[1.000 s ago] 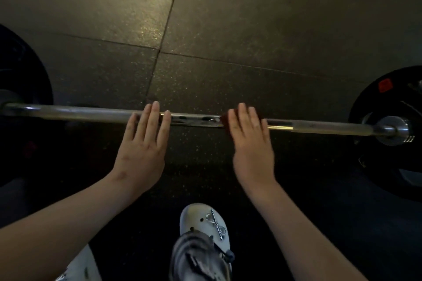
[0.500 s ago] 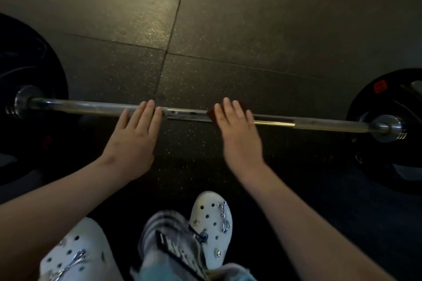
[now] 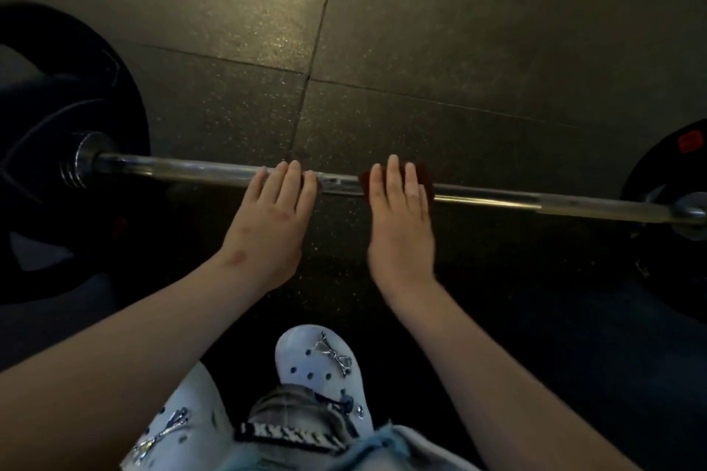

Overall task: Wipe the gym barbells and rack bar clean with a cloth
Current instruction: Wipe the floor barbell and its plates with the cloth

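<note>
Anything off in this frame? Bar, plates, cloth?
Nothing stands out. The barbell rests on the floor, plates on both ends; the left hand lies flat on it, and the right hand presses the dark red cloth onto it.

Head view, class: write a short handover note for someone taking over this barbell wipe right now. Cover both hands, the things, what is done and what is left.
Left hand: open, straight fingers rest on the barbell, left of mid-bar.
Right hand: open, straight fingers press the dark red cloth onto the bar near its middle.
Things: the barbell lies on the floor, with the left plate and right plate on its ends.
Done: the cloth is on the bar; how much is wiped cannot be told.
Left: probably run the cloth out to both ends. No rack bar is in view.
</note>
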